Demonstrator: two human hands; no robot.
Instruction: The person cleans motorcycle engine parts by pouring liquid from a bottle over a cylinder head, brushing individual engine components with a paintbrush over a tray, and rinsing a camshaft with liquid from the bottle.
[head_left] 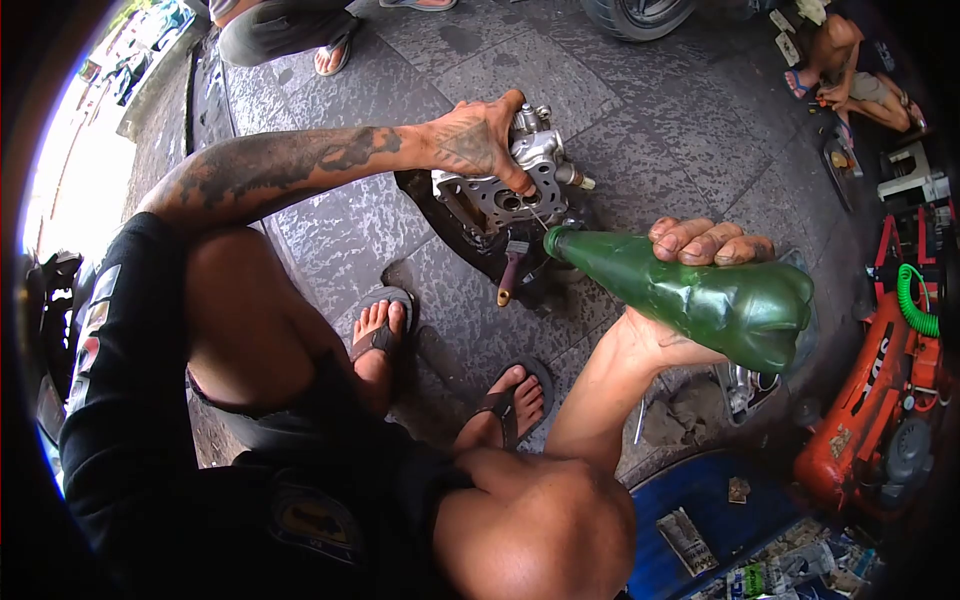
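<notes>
At far left, the black sleeve (105,330) carries pale and red prints too oblique to read; the badge (318,520) on the shirt front is likewise illegible. The left hand (470,145), at the end of a tattooed forearm, has its grip closed over the top of the engine part (490,205), thumb lying near the round holes of the flat face. This grey metal piece sits at upper centre, over a dark basin (418,210) on the floor (450,290). It is probably heavy, rigid and hard-edged, and slippery wherever oily; the solid outer body appears the safest hold, away from the machined face and the small projecting fittings. No lettering can be made out on it. Just below, a brush (511,270) with a purplish handle leans at the basin. A thin bright line, apparently liquid, runs between the engine part and the mouth of the green bottle (670,290), right of centre, neck pointing left. The bottle is likely light, thin-walled plastic that yields when squeezed; its wide middle offers the best hold. No label shows on it. The right hand (705,243) has its grip wrapped around that body, fingers over the upper side. At far right, large pale letters mark the red tank (850,410), but their reading is uncertain.
</notes>
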